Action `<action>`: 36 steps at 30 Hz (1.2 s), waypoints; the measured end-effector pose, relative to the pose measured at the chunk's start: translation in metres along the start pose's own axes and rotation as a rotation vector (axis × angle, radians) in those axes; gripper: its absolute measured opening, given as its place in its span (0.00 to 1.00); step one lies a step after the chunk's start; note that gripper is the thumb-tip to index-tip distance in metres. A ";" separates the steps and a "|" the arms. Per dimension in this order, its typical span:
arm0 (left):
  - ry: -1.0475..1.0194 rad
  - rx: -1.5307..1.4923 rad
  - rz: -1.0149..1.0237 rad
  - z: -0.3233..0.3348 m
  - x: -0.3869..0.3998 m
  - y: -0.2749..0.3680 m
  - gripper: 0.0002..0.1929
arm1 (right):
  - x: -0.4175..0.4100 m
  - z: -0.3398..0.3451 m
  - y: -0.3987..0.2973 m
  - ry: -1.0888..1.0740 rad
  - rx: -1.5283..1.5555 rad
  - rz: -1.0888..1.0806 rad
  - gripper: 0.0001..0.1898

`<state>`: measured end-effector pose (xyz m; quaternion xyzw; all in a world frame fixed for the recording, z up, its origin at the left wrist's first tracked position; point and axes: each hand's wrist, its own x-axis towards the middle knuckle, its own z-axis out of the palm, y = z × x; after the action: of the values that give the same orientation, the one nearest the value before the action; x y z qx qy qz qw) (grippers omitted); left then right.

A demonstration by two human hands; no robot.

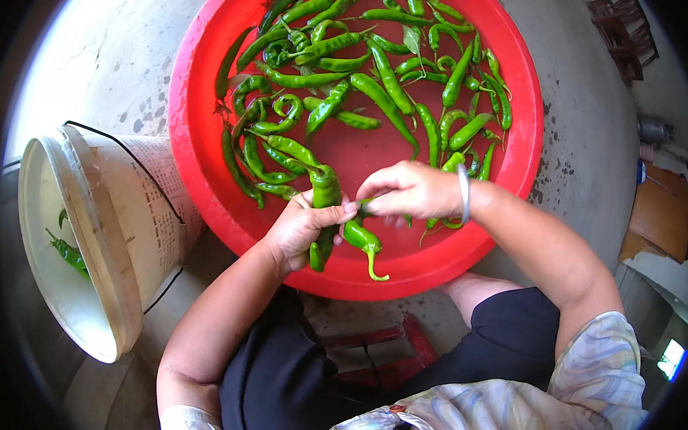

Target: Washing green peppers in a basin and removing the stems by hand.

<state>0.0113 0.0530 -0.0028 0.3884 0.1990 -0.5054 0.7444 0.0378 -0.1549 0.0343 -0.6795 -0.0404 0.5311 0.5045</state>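
My left hand grips several green chili peppers over the near rim of a red plastic basin. One of them, a pepper with a curled pale stem, points down toward me beside the thumb. My right hand, a bangle at its wrist, meets the left thumb and pinches a green piece of pepper there; motion blur partly hides its fingertips. Beyond both hands, many wet green peppers lie in shallow water in the basin, with a few leaves among them.
A whitish plastic bucket with a wire handle lies tipped at the left, mouth toward me, with green peppers inside. Below is a red stool or frame between my legs. Cardboard and a dark chair stand at the right.
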 end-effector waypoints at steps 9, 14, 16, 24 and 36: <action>-0.051 -0.049 -0.046 0.010 0.002 0.001 0.05 | -0.008 0.002 0.007 0.044 0.191 0.027 0.13; 0.006 -0.052 -0.051 0.018 0.004 0.004 0.07 | -0.002 0.006 0.010 0.209 -0.317 -0.186 0.13; -0.005 -0.093 -0.076 0.013 0.004 0.002 0.07 | -0.005 0.003 0.008 0.100 0.017 -0.036 0.14; 0.051 -0.066 -0.063 0.013 0.006 0.003 0.08 | -0.004 0.006 -0.011 0.152 0.032 0.244 0.12; 0.026 -0.110 -0.112 0.016 0.005 0.000 0.10 | -0.003 -0.001 0.004 0.026 0.393 0.265 0.12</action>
<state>0.0122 0.0373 0.0040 0.3417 0.2577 -0.5295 0.7325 0.0356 -0.1592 0.0337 -0.5743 0.1598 0.5815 0.5536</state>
